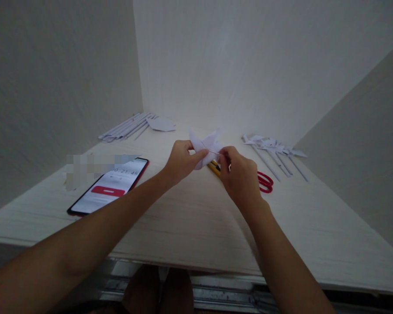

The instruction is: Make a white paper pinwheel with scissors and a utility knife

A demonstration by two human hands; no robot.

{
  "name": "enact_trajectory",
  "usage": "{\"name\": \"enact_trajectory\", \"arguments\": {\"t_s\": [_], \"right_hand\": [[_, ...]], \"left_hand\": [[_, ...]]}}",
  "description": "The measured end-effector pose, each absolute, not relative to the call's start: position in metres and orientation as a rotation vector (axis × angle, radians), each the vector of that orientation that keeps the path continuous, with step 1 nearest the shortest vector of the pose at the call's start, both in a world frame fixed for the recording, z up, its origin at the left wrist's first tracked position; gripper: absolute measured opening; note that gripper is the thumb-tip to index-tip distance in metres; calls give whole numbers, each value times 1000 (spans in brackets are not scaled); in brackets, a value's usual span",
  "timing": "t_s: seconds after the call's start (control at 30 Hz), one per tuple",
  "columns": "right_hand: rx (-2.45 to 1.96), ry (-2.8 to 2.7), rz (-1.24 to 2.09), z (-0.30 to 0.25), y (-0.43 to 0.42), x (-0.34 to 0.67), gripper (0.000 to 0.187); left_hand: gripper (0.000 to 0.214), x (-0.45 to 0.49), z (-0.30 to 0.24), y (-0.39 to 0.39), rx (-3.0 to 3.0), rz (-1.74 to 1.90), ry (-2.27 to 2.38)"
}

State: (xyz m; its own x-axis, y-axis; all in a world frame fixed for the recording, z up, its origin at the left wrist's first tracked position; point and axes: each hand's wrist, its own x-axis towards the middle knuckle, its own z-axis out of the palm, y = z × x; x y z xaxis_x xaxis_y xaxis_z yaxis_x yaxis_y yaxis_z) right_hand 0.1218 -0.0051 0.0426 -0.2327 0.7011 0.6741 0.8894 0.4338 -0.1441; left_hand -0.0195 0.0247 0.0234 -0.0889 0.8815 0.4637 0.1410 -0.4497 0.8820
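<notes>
My left hand (pixel 182 160) is closed on a folded white paper pinwheel (pixel 205 145), held a little above the pale table (pixel 190 218). Close beside it, my right hand (pixel 238 173) pinches a thin pin or stick against the paper's middle. A yellow pencil (pixel 213 168) lies on the table just under both hands. Red-handled scissors (pixel 265 180) rest beside my right hand, partly hidden by it.
A phone (pixel 108 186) with a timer screen lies at the left. Several rolled paper sticks (pixel 127 126) and a paper piece (pixel 161 124) sit at the back left. Several finished pinwheels on sticks (pixel 275 151) lie at the back right. White walls enclose the table.
</notes>
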Motion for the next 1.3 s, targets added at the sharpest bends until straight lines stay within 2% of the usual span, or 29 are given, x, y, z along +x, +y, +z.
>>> {"name": "enact_trajectory", "arguments": {"t_s": [0.2,0.43,0.9,1.1,1.23,1.3], "right_hand": [[-1058,-1825,-321,43,4,128,6],[-933,-1926,-171,46,6,131,7],[-1014,-1728,-42,45,5,130,6],[-999,-1561,11,51,-4,130,17],[-920,-1725,181,53,-11,128,19],[-907,-1865,240,52,-13,128,14]], "left_hand": [[16,-19,23,26,1603,1576,1120],[19,-19,23,24,1555,1536,1075],[18,-20,26,22,1461,1524,1083],[19,-21,25,21,1496,1529,1113],[17,-22,25,21,1539,1537,1120],[16,-22,26,21,1563,1549,1129]]}}
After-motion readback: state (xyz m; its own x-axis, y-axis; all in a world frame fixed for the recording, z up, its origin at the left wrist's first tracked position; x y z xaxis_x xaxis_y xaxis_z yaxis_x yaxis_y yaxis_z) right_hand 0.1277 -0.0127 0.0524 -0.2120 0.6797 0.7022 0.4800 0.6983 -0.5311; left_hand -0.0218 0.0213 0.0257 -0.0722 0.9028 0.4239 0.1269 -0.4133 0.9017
